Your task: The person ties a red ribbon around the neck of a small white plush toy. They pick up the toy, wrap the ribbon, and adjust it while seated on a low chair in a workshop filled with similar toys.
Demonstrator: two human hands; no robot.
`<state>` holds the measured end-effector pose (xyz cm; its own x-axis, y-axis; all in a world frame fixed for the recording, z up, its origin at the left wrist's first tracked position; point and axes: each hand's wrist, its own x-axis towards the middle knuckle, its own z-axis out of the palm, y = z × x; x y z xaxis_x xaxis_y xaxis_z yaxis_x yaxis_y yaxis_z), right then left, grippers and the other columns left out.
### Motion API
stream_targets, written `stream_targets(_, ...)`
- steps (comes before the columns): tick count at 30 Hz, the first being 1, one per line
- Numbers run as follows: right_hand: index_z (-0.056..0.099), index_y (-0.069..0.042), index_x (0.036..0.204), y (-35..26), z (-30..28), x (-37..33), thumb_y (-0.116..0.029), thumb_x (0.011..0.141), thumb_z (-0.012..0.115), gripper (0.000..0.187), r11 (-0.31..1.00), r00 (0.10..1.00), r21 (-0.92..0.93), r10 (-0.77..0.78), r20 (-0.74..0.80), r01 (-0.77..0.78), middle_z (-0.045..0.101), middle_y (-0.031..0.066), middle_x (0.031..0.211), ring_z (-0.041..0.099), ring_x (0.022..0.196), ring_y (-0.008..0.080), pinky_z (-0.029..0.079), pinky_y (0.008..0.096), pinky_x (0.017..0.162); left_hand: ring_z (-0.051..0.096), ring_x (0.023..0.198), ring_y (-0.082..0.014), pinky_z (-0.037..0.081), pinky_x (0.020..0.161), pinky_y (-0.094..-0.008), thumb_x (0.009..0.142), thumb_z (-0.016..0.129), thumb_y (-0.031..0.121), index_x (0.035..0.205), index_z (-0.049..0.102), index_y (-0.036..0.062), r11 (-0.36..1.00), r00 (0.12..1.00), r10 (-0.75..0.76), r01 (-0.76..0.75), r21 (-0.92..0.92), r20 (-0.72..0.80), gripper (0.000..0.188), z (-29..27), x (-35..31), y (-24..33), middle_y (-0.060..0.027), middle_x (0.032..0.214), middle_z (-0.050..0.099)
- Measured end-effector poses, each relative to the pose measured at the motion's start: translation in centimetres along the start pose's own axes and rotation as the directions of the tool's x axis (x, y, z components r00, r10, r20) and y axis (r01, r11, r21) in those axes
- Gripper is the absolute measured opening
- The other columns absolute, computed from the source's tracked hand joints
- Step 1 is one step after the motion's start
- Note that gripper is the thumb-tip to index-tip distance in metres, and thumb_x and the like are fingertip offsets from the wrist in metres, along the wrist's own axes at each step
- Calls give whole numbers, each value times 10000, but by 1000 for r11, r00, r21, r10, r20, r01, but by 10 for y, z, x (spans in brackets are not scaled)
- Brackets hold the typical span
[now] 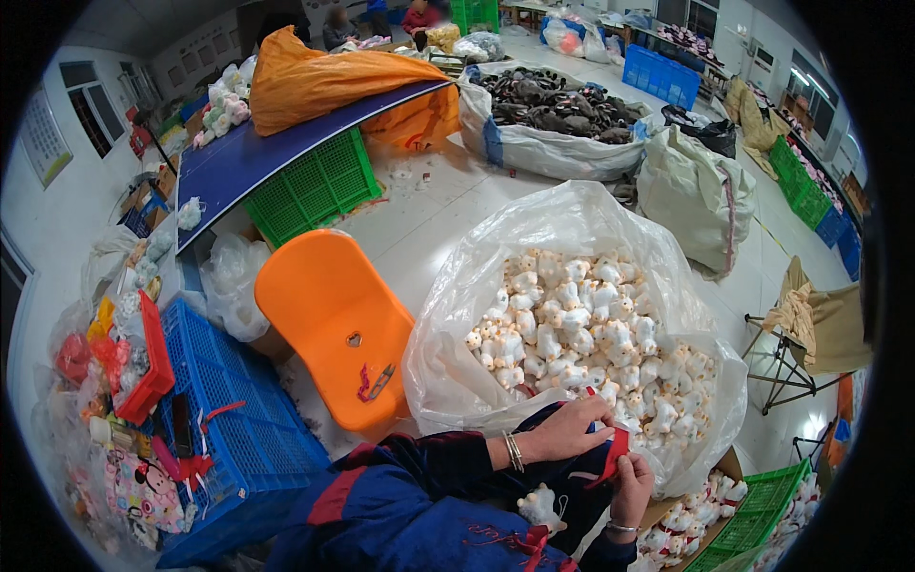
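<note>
My left hand [560,435] is closed, its fingertips pinched at a red fabric strip [616,456]. Close by on the right, my right hand [631,486] has thumb and fingers pressed on the same strip, which hangs in a loop between both hands. On my lap lies a small white plush toy [539,507] with a thin string loop, and red threads [534,543] cling to my clothes beside it. Just beyond my hands, a large clear plastic bag [448,286] stands open, filled with small white plush toys [572,319].
An orange chair [324,296] at the left bears thread snips [381,381] and red threads. Blue crates [238,429] stand at far left. Lower right, a box holds plush toys with red trim [681,524] beside a green crate [758,510]. A folding chair [820,324] stands right.
</note>
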<state>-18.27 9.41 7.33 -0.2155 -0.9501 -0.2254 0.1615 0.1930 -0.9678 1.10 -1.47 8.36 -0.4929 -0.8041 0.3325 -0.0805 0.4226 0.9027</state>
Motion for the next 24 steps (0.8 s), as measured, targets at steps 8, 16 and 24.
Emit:
stream_targets(8,616,-18,1031,11,14,4,-95,952,648,115,980,998,194,-27,-48,36,652,30,864,565,675,88,454,207,615,567,735,-78,476,674,-262,969,642,292,922,656,-13,821,894,-275,410,-398,353,309,21,-7,0,-24,769,647)
stream_targets(16,628,-23,1059,13,17,5,-151,978,629,152,959,999,282,-18,-34,27,662,17,872,584,696,86,457,208,614,557,719,-81,474,667,-266,948,635,205,891,632,-24,884,922,-241,337,-323,301,236,20,-7,10,-38,740,638)
stream_targets(24,652,-24,906,1,19,3,-154,951,653,138,992,997,122,-16,-70,25,607,-17,731,508,628,48,370,194,575,515,711,-94,456,662,-293,939,637,210,885,621,-26,919,932,-236,306,-248,274,243,21,-10,-6,-53,724,595)
